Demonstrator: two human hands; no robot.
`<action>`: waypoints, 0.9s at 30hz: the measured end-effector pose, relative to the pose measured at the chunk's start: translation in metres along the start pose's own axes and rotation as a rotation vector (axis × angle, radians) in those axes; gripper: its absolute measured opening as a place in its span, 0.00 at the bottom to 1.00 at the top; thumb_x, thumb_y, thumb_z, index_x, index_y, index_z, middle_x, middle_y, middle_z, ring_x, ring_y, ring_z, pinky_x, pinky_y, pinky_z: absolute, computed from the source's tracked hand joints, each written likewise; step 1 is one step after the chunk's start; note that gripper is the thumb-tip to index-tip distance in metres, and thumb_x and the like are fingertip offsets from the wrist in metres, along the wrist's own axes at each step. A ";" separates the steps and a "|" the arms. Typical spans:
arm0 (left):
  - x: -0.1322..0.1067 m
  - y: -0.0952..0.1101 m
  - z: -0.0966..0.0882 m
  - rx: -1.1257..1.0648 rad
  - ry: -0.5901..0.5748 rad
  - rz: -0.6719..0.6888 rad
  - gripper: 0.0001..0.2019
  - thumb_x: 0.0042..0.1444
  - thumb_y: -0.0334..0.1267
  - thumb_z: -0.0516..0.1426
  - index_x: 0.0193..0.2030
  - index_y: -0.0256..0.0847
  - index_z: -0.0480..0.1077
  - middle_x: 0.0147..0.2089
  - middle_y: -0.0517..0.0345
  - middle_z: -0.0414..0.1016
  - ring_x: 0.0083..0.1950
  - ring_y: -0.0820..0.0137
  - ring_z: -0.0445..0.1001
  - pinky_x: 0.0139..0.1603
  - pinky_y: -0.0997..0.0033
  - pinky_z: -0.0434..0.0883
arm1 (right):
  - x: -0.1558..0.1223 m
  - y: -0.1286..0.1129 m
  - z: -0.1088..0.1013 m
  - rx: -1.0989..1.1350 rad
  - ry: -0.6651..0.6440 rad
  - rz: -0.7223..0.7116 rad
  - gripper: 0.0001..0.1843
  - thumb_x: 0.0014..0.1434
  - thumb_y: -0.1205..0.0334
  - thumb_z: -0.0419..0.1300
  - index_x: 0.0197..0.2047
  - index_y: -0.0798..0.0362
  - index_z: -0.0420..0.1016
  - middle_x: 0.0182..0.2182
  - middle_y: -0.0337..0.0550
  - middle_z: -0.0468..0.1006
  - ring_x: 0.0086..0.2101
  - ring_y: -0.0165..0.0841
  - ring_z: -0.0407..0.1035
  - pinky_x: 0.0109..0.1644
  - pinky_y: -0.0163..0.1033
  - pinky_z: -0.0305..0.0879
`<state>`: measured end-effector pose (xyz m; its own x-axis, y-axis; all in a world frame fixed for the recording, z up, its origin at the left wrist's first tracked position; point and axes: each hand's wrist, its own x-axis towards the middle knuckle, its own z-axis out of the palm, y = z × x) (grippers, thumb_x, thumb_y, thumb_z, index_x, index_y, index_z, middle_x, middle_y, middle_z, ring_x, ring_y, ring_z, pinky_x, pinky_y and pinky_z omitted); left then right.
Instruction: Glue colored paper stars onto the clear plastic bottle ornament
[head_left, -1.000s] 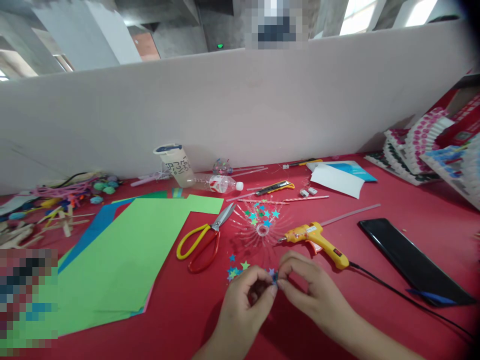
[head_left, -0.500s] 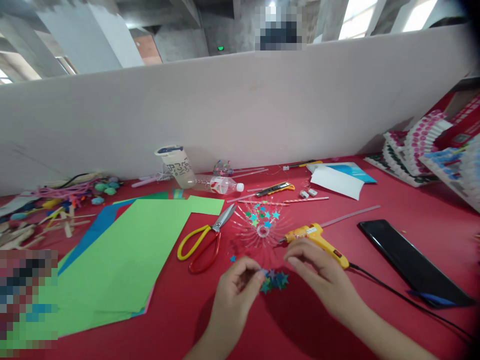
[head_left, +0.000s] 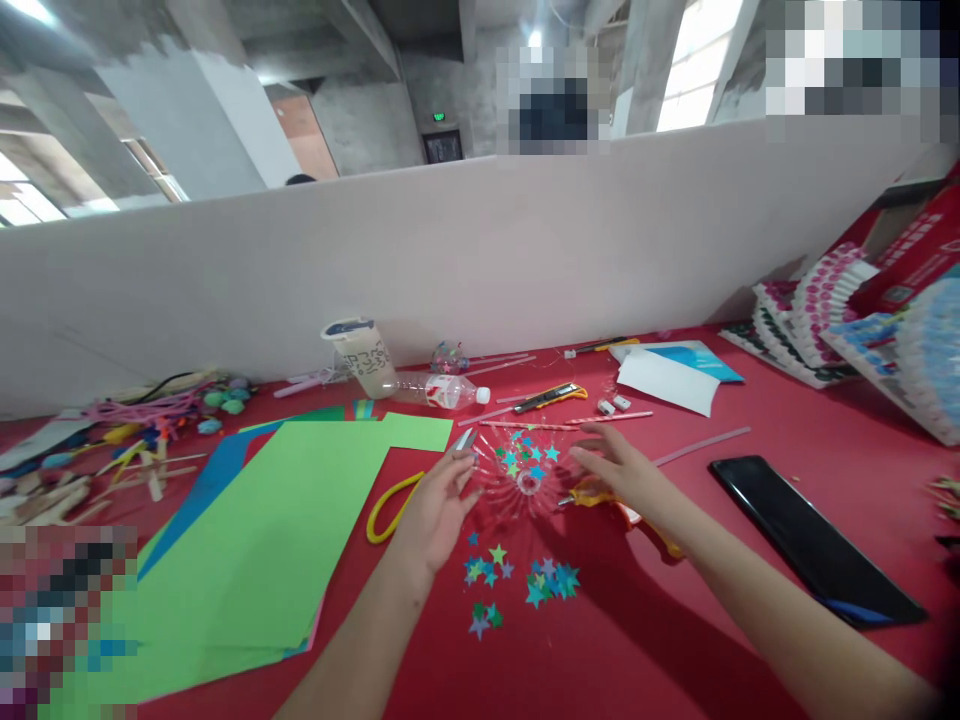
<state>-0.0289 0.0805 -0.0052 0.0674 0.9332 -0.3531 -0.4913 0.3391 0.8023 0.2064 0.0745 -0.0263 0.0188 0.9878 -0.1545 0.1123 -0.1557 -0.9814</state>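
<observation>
A clear plastic piece cut into fanned strips (head_left: 528, 483), with a ring at its middle and star sequins on its far side, lies between my hands. To its left, my left hand (head_left: 442, 500) is open, fingers apart, covering much of the scissors (head_left: 384, 512). On the other side my right hand (head_left: 621, 470) hovers with loosely curved, parted fingers, holding nothing visible. The yellow glue gun (head_left: 595, 494) lies partly hidden beneath that hand and forearm. Nearer me, loose star sequins (head_left: 551, 582) in blue, green and purple lie in small clusters on the red table.
Green paper sheets (head_left: 262, 530) cover the left. Behind are a plastic bottle (head_left: 442, 390), a paper cup (head_left: 360, 355), a utility knife (head_left: 551, 397) and striped straws (head_left: 525, 425). A black phone (head_left: 810, 540) lies right. A white partition (head_left: 480, 260) borders the table's back.
Both hands have moved forward from the sequin pile to either side of the plastic piece, their fingers opening. More sequins now show left of the pile. The view has tilted up slightly.
</observation>
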 end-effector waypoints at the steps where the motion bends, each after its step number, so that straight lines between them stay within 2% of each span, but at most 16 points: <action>1: 0.005 0.000 0.002 -0.019 -0.021 -0.048 0.04 0.47 0.30 0.60 0.30 0.39 0.70 0.36 0.59 0.73 0.42 0.69 0.71 0.47 0.63 0.68 | 0.003 -0.001 0.003 0.009 -0.034 0.027 0.28 0.53 0.49 0.59 0.54 0.50 0.57 0.43 0.48 0.74 0.30 0.34 0.75 0.27 0.38 0.74; 3: 0.013 -0.003 0.005 -0.056 -0.072 -0.114 0.03 0.48 0.30 0.59 0.31 0.38 0.69 0.34 0.57 0.73 0.39 0.68 0.73 0.44 0.58 0.70 | 0.008 -0.002 0.009 0.025 -0.086 0.062 0.26 0.54 0.52 0.59 0.53 0.50 0.58 0.34 0.43 0.76 0.25 0.33 0.74 0.22 0.36 0.72; 5: 0.017 -0.006 0.007 -0.094 -0.119 -0.144 0.02 0.49 0.31 0.58 0.31 0.38 0.68 0.33 0.56 0.73 0.37 0.67 0.73 0.45 0.55 0.71 | 0.009 -0.001 0.013 0.046 -0.104 0.063 0.22 0.54 0.55 0.59 0.51 0.49 0.60 0.30 0.39 0.75 0.24 0.33 0.74 0.22 0.35 0.71; 8: 0.017 -0.008 0.007 -0.144 -0.169 -0.133 0.01 0.52 0.32 0.57 0.32 0.40 0.67 0.38 0.57 0.74 0.38 0.70 0.72 0.46 0.59 0.71 | 0.009 0.001 0.015 0.090 -0.094 0.020 0.19 0.54 0.60 0.57 0.49 0.49 0.60 0.35 0.40 0.75 0.28 0.32 0.75 0.27 0.36 0.73; 11: 0.013 -0.005 0.009 -0.151 -0.258 -0.043 0.03 0.54 0.32 0.55 0.30 0.40 0.67 0.49 0.57 0.72 0.45 0.71 0.71 0.45 0.67 0.70 | 0.006 0.001 0.015 0.128 -0.083 -0.042 0.19 0.54 0.62 0.55 0.49 0.49 0.60 0.41 0.43 0.74 0.34 0.32 0.74 0.33 0.38 0.74; 13: 0.008 -0.001 0.012 -0.111 -0.297 0.026 0.03 0.53 0.31 0.56 0.29 0.40 0.67 0.52 0.56 0.71 0.51 0.68 0.69 0.45 0.69 0.68 | 0.004 -0.001 0.014 0.141 -0.075 -0.085 0.18 0.55 0.61 0.55 0.49 0.49 0.60 0.43 0.44 0.74 0.35 0.32 0.74 0.35 0.38 0.73; 16: 0.001 0.007 0.017 -0.046 -0.298 0.069 0.04 0.53 0.32 0.56 0.27 0.41 0.67 0.56 0.57 0.69 0.60 0.62 0.62 0.47 0.67 0.67 | 0.002 -0.005 0.013 0.129 -0.060 -0.156 0.16 0.57 0.60 0.54 0.50 0.49 0.61 0.44 0.45 0.74 0.37 0.32 0.73 0.37 0.39 0.73; 19: -0.003 0.011 0.019 -0.011 -0.298 0.078 0.05 0.54 0.32 0.55 0.27 0.41 0.67 0.59 0.58 0.67 0.63 0.62 0.58 0.50 0.66 0.65 | 0.001 -0.007 0.014 0.097 -0.043 -0.187 0.16 0.58 0.60 0.53 0.50 0.49 0.61 0.45 0.45 0.74 0.38 0.33 0.72 0.37 0.39 0.73; 23: -0.002 0.010 0.017 0.007 -0.266 0.080 0.05 0.53 0.32 0.56 0.27 0.41 0.68 0.58 0.57 0.68 0.62 0.61 0.60 0.49 0.65 0.66 | 0.002 -0.004 0.016 0.056 -0.030 -0.173 0.16 0.58 0.61 0.53 0.50 0.49 0.62 0.44 0.44 0.75 0.35 0.31 0.72 0.35 0.38 0.74; 27: 0.005 0.006 0.011 0.015 -0.254 0.013 0.04 0.54 0.31 0.56 0.29 0.41 0.69 0.56 0.58 0.68 0.56 0.65 0.65 0.47 0.68 0.67 | 0.006 0.006 0.017 0.090 -0.065 -0.103 0.16 0.55 0.62 0.53 0.49 0.48 0.61 0.41 0.43 0.74 0.33 0.30 0.73 0.35 0.38 0.75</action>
<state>-0.0215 0.0883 0.0031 0.2779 0.9369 -0.2120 -0.4806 0.3267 0.8138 0.1903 0.0798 -0.0350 -0.0532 0.9970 -0.0569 0.0207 -0.0559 -0.9982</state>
